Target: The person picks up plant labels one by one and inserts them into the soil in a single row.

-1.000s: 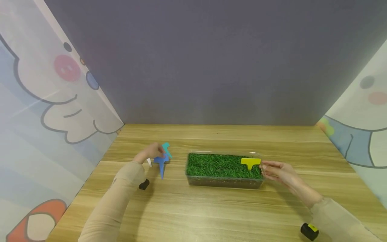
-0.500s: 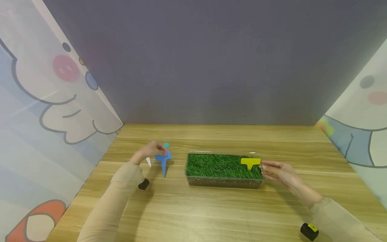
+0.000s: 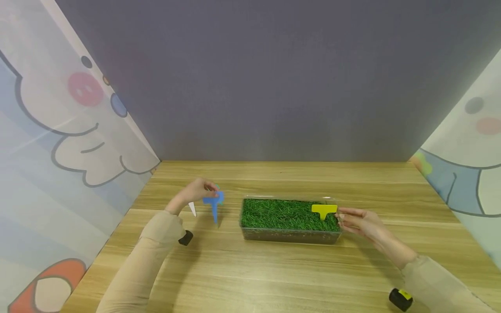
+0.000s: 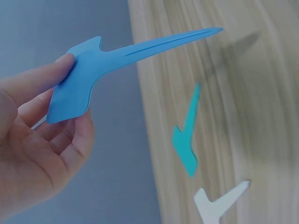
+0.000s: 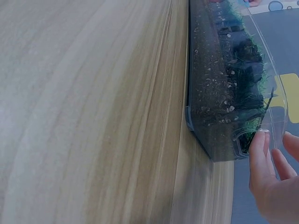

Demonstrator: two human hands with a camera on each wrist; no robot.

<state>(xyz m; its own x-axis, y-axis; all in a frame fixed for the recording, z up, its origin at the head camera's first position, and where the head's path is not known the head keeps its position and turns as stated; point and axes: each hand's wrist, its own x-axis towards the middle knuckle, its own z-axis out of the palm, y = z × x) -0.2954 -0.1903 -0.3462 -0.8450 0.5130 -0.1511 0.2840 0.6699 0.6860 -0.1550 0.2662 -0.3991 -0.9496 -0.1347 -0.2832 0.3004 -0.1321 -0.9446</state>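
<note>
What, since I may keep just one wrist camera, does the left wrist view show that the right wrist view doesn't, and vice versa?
Only left wrist: the teal marker and white marker.
Only right wrist: the clear container, grass, yellow marker and right hand.
Both: the wooden table and, apparently, the left hand and blue marker, mere slivers at the right wrist view's top edge.

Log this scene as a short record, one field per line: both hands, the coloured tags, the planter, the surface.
Left hand: the left hand pinches the blue tag, raised off the table
Right hand: the right hand touches the planter's right end
Tags on table: teal tag and white tag, lying flat
Tag planted: yellow tag, upright in the grass, near the right end
Planter: clear planter, rectangular
Surface: wooden table
</note>
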